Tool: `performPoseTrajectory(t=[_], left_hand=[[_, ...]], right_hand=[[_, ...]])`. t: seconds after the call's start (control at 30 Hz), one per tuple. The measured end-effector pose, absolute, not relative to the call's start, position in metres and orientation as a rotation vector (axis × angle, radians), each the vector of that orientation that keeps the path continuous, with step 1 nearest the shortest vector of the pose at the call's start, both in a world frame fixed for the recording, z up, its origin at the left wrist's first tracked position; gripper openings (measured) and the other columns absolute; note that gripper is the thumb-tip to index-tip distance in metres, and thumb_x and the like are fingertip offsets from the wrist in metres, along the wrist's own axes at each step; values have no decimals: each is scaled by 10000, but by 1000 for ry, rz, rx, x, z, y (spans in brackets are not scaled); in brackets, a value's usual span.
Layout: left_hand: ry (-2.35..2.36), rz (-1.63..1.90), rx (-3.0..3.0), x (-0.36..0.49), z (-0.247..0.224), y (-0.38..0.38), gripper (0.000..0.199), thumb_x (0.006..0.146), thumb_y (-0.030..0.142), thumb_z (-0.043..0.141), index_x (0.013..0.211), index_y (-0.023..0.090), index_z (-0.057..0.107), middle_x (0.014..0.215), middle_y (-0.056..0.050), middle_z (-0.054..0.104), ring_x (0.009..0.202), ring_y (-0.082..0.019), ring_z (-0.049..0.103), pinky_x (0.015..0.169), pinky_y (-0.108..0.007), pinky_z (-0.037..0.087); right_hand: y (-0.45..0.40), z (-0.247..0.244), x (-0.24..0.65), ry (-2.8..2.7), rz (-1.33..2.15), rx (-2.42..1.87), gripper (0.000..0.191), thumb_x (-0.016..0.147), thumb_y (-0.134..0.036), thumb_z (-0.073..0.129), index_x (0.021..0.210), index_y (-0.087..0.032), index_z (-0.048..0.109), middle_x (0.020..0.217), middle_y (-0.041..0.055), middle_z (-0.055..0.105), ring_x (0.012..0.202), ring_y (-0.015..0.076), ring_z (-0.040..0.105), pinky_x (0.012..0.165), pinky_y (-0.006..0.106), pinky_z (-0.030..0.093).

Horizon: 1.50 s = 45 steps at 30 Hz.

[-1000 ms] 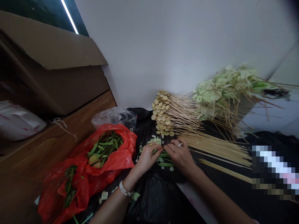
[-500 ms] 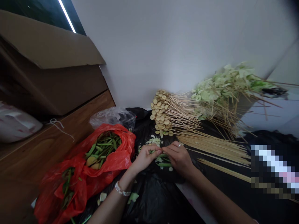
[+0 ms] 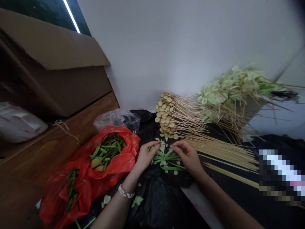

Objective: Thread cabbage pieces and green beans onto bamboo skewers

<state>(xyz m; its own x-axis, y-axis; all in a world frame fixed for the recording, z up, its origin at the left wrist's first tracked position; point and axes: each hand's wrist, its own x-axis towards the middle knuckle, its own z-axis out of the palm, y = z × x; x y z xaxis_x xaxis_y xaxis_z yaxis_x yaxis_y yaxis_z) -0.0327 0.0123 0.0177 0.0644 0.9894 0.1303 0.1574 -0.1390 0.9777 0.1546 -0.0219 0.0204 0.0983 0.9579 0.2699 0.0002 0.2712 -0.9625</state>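
Observation:
My left hand (image 3: 147, 155) is closed, with a green bean (image 3: 150, 148) showing between its thumb and fingers. To its right, my right hand (image 3: 189, 159) is curled in a pinch, with a piece of green bean (image 3: 170, 152) at its thumb and fingertips. A gap separates the two hands. Below and between them, a small pile of green bean pieces (image 3: 166, 157) lies on black plastic (image 3: 157, 197) among pale vegetable scraps. Left of my left hand, an open red plastic bag (image 3: 128, 159) holds many more green beans (image 3: 110, 147).
Skewered potato slices (image 3: 165, 115) rest by the wall, with skewered cabbage leaves (image 3: 220, 90) to their right. Loose bamboo skewers (image 3: 224, 151) lie right of my hands. A clear plastic bag (image 3: 116, 118), a cardboard box (image 3: 71, 86) and a white roll-like bundle (image 3: 21, 122) are at left.
My hands, whose fingertips met before, have moved apart. The green bean pile between them is now more visible. The whole view has shifted slightly.

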Motion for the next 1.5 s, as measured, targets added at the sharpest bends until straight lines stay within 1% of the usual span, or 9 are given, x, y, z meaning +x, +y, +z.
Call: performPoseTrajectory(t=[0.1, 0.23, 0.47, 0.63, 0.9, 1.03, 1.13, 1.3, 1.5], left_hand=[[1049, 1015, 1637, -26, 20, 3, 324, 821, 423, 599, 910, 150, 749, 872, -65, 710, 790, -185, 600, 726, -260, 431], [927, 814, 1890, -21, 18, -3, 344, 864, 434, 543, 754, 157, 714, 682, -13, 622, 670, -145, 527, 645, -234, 374], [1016, 772, 2205, -24, 15, -1, 288, 911, 338, 482, 735, 179, 647, 713, -22, 589, 713, -159, 533, 675, -246, 360], [987, 736, 2250, -23, 16, -3, 280, 922, 329, 455, 783, 188, 653, 742, -41, 595, 734, -173, 545, 684, -258, 376], [933, 832, 1835, -19, 16, -3, 386, 889, 461, 480, 668, 166, 594, 612, 1, 505, 590, -119, 450, 566, -227, 339], [820, 860, 1259, -12, 15, -7, 400, 817, 541, 559, 724, 152, 568, 558, 47, 425, 419, -51, 275, 403, -191, 184], [719, 929, 966, -12, 16, -6, 355, 794, 489, 623, 758, 142, 559, 602, 53, 415, 414, -25, 255, 377, -170, 131], [710, 1038, 861, -17, 17, 1, 297, 789, 409, 665, 913, 142, 621, 664, 49, 445, 437, -11, 286, 376, -155, 144], [805, 910, 1074, -11, 11, -6, 452, 710, 453, 739, 994, 109, 667, 572, 30, 522, 405, -19, 320, 387, -172, 149]], right_hand=[[-24, 20, 151, -1297, 927, -1041, 305, 789, -504, 624, 854, -206, 625, 854, 50, 709, 761, 188, 665, 643, 317, 559], [-25, 19, 154, -1517, 743, -1090, 163, 872, -362, 546, 866, -216, 618, 842, 29, 697, 763, 170, 648, 678, 306, 539], [-26, 15, 162, -2352, -225, -1121, 245, 861, -84, 511, 1066, -174, 611, 1080, 105, 646, 1088, 253, 507, 868, 394, 390], [-30, 12, 159, -2491, -328, -1200, 151, 880, -86, 483, 950, -179, 579, 850, 61, 632, 845, 216, 537, 754, 345, 331], [-32, 2, 149, -2271, -117, -1295, 215, 895, -80, 350, 822, -204, 509, 745, 32, 600, 680, 176, 535, 672, 299, 327], [-37, 7, 143, -1936, 369, -1270, 230, 961, -238, 301, 823, -223, 484, 678, -3, 565, 604, 153, 530, 581, 261, 361], [-37, 14, 144, -1627, 833, -1200, 235, 968, -373, 324, 857, -235, 478, 579, -60, 489, 487, 125, 496, 496, 231, 374], [-32, 18, 149, -1471, 968, -1090, 267, 955, -388, 349, 1067, -214, 518, 698, -42, 555, 530, 109, 551, 564, 243, 441], [-36, 10, 143, -1729, 931, -1041, 442, 955, -293, 340, 1388, -207, 319, 702, -47, 581, 511, 106, 519, 562, 241, 441]])
